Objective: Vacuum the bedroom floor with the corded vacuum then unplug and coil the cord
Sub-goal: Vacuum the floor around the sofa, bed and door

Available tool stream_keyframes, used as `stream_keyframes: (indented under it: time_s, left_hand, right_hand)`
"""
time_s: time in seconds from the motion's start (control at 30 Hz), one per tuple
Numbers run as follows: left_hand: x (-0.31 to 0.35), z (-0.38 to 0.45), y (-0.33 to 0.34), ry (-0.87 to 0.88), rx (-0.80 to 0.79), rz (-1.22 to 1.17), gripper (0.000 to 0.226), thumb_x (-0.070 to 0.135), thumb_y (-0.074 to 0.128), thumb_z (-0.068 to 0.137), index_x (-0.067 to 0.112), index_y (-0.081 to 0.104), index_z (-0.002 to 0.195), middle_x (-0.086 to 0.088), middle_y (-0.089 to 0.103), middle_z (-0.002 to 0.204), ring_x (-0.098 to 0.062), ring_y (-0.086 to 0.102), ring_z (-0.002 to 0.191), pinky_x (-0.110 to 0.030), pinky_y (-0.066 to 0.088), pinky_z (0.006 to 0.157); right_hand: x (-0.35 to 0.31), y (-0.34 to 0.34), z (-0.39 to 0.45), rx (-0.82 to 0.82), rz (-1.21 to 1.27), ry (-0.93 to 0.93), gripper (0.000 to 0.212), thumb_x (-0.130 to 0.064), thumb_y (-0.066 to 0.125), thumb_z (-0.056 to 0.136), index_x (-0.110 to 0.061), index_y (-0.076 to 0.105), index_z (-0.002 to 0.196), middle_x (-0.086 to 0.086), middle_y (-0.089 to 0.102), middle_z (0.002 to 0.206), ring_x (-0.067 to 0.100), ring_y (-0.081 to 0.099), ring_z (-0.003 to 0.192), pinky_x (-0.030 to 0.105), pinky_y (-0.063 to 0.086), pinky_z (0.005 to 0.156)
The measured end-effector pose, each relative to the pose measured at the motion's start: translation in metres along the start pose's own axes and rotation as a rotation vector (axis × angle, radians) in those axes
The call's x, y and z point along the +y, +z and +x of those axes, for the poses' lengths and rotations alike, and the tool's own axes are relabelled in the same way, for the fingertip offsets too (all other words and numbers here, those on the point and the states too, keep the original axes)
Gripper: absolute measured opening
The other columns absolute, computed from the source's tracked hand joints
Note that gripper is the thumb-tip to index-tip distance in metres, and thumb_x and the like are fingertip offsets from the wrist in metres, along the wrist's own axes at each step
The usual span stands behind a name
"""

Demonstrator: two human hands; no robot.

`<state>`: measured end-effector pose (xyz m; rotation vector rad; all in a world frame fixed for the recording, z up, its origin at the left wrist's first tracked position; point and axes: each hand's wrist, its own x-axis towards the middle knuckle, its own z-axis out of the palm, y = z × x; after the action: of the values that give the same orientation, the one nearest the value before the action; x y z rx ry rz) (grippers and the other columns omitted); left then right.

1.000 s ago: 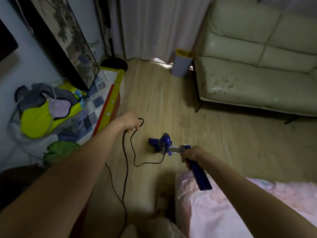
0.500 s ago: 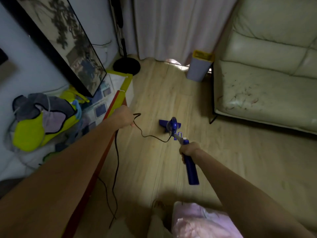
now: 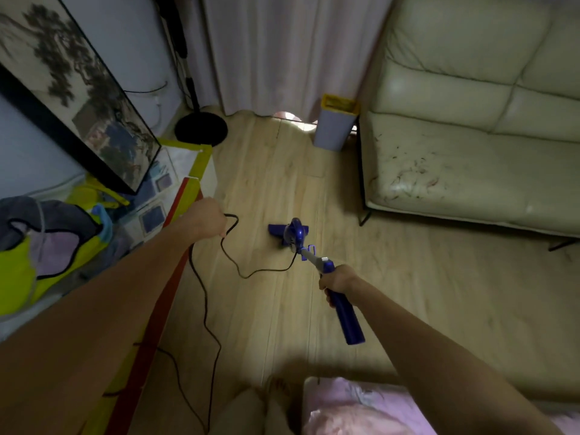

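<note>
No readable text, label or number on anything here.

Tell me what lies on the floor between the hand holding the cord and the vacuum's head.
In the head view, bare wooden floor crossed by the black cord, from left hand to vacuum.

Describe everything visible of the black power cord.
The black power cord is thin, matte and slack. It leaves the rear of the blue vacuum, sags in a curve along the wooden floor, rises to a small loop gripped in the left hand, then drops and snakes back toward the person, leaving the frame at the bottom. Its plug is not in view. The right hand holds the vacuum's handle, not the cord.
</note>
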<state>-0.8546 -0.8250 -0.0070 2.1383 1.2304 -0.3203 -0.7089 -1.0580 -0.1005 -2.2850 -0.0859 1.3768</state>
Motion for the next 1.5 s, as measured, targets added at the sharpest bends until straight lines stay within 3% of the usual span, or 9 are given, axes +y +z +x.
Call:
stream_keyframes:
  time_s: [0.3,0.4,0.53,0.7,0.97,1.07,1.23,1.4,1.5]
  left_hand:
    - [0.035,-0.001,0.011,0.122,-0.038,0.050,0.024,0.002,0.064,0.083,-0.006,0.068,0.106,-0.020,0.062,0.119,-0.032,0.055,0.114,-0.037,0.046,0.096]
    - [0.054,-0.008,0.047,0.189,-0.138,0.099,0.032,0.003,0.065,0.084,-0.005,0.065,0.114,-0.018,0.062,0.120,-0.031,0.055,0.115,-0.038,0.044,0.099]
    - [0.060,-0.004,0.093,0.217,-0.211,0.102,0.018,0.004,0.059,0.088,-0.003,0.068,0.102,-0.017,0.069,0.105,-0.027,0.060,0.098,-0.034,0.047,0.084]
    - [0.058,-0.003,0.143,0.221,-0.308,0.147,0.022,0.005,0.059,0.087,-0.001,0.067,0.106,-0.015,0.068,0.100,-0.026,0.061,0.095,-0.032,0.048,0.078]
    - [0.046,0.000,0.178,0.194,-0.365,0.202,0.021,0.008,0.060,0.088,0.000,0.064,0.106,-0.015,0.068,0.102,-0.027,0.063,0.097,-0.034,0.050,0.080]
    - [0.044,0.003,0.179,0.180,-0.375,0.216,0.020,0.007,0.062,0.087,0.000,0.065,0.105,-0.015,0.067,0.100,-0.026,0.062,0.096,-0.031,0.047,0.075]
    - [0.040,0.007,0.177,0.170,-0.387,0.222,0.022,0.009,0.061,0.088,0.001,0.065,0.108,-0.014,0.066,0.099,-0.026,0.061,0.096,-0.033,0.048,0.078]
    - [0.036,0.010,0.167,0.167,-0.383,0.197,0.018,0.004,0.058,0.089,0.002,0.064,0.106,-0.013,0.066,0.100,-0.024,0.060,0.095,-0.030,0.045,0.077]
    - [0.032,0.009,0.157,0.148,-0.384,0.208,0.019,0.004,0.058,0.088,0.000,0.066,0.104,-0.013,0.067,0.098,-0.023,0.060,0.093,-0.030,0.045,0.076]
  right_hand:
    - [0.050,-0.042,-0.039,-0.072,-0.155,0.049,0.027,-0.002,0.064,0.088,0.001,0.050,0.112,0.013,0.061,0.075,0.020,0.062,0.059,0.031,0.056,0.055]
    - [0.080,-0.028,-0.040,-0.115,-0.032,0.089,0.032,-0.025,0.066,0.091,-0.003,0.050,0.107,0.011,0.061,0.073,0.021,0.062,0.057,0.033,0.057,0.060]
    - [0.105,-0.018,-0.047,-0.113,0.292,0.224,0.071,-0.070,0.033,0.092,-0.004,0.052,0.105,0.013,0.060,0.072,0.023,0.060,0.055,0.032,0.054,0.056]
    - [0.132,-0.010,-0.046,-0.162,0.371,0.410,0.095,-0.080,0.015,0.087,0.003,0.052,0.114,0.023,0.065,0.087,0.034,0.067,0.069,0.043,0.058,0.070]
    - [0.147,0.007,-0.035,-0.277,0.306,0.474,0.066,-0.064,0.048,0.089,-0.002,0.049,0.111,0.025,0.067,0.101,0.037,0.071,0.070,0.042,0.060,0.066]
    - [0.149,0.008,-0.035,-0.284,0.286,0.465,0.061,-0.061,0.045,0.092,-0.003,0.048,0.110,0.023,0.066,0.094,0.033,0.070,0.064,0.037,0.059,0.059]
    - [0.146,0.008,-0.040,-0.238,0.227,0.471,0.059,-0.060,0.038,0.095,-0.003,0.051,0.095,0.020,0.064,0.085,0.031,0.065,0.067,0.040,0.057,0.067]
    - [0.139,0.012,-0.043,-0.240,0.250,0.453,0.063,-0.057,0.041,0.095,0.002,0.052,0.116,0.018,0.063,0.087,0.030,0.064,0.071,0.041,0.057,0.069]
    - [0.125,0.008,-0.053,-0.147,0.182,0.354,0.048,-0.049,0.052,0.095,-0.004,0.054,0.110,0.009,0.058,0.077,0.020,0.056,0.062,0.032,0.053,0.060]
